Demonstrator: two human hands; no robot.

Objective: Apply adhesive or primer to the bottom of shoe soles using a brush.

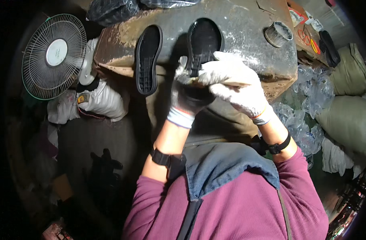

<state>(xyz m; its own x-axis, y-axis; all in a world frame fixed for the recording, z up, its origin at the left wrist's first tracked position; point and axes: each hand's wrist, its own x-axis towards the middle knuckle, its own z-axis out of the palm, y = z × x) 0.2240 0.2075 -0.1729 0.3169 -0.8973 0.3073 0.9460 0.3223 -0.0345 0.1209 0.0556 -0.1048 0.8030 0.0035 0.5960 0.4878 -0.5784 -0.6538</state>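
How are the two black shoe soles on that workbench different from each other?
The left sole lies free on the workbench, untouched, while the right sole is held at its near end by both gloved hands: left hand, right hand. The left sole shows its whole outline; the right sole's near end is hidden by the gloves. Both are black, tread up, pointing away.

Two black shoe soles (148, 60) (203, 44), two gloved hands (185, 98) (239, 86), one fan (54, 56), one tin can (278, 34), two stuffed sacks (348, 120) (353, 66).
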